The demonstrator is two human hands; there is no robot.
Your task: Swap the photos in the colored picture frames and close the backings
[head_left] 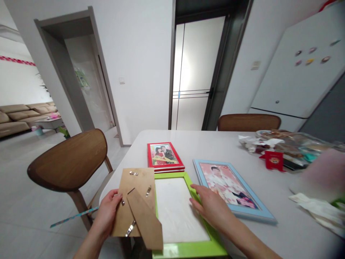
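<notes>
My left hand (109, 212) grips the left edge of a brown picture-frame backing board (140, 208). The board has metal turn clips and a fold-out stand leg, and its right side overlaps a green picture frame (185, 248). Inside that frame lies a plain white surface (172, 208). My right hand (208, 203) rests at the frame's right side, thumb and forefinger apart; its other fingers are partly hidden. Just beyond the green frame are stacked red picture frames (165, 156), the top one with a photo of two people. A light blue picture frame (231, 187) with a photo lies to the right.
On the white table (205, 142), plastic bags (291, 140), a red packet (274, 160) and crumpled tissue (318, 208) crowd the right side. Wooden chairs stand at the left (70, 158) and far side (249, 122). A thin blue patterned strip (72, 217) sticks out left of my left hand.
</notes>
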